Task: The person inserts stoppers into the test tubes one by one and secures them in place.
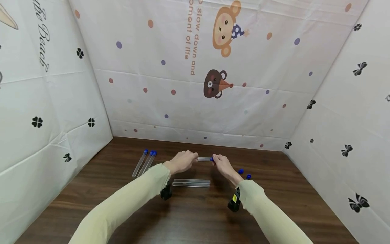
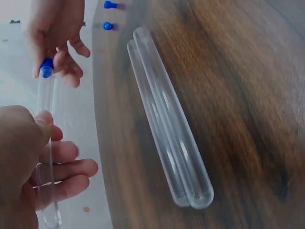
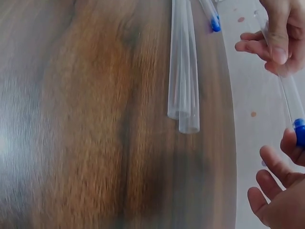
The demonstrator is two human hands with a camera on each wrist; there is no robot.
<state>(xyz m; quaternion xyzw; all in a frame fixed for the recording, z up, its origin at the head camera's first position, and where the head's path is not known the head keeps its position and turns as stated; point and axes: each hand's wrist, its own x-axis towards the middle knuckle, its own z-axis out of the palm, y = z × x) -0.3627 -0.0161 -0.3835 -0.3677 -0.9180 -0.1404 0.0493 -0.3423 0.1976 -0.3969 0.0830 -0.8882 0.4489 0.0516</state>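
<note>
Above the table, my left hand (image 1: 183, 161) grips a clear test tube (image 2: 46, 98) around its body, its rounded end sticking out past the fingers in the left wrist view. At the tube's mouth sits a blue cap (image 2: 46, 68), which my right hand (image 1: 223, 166) pinches between thumb and finger. The cap is in the tube's opening; how deep I cannot tell. Nearer to me, two uncapped test tubes (image 1: 191, 183) lie side by side on the table. To the right of my right hand lie two loose blue caps (image 1: 241, 171).
Several blue-capped test tubes (image 1: 143, 163) lie slanted on the left of the brown wooden table (image 1: 195, 217), partly behind my left forearm. Patterned white sheets (image 1: 170, 108) stand as walls at the back and both sides.
</note>
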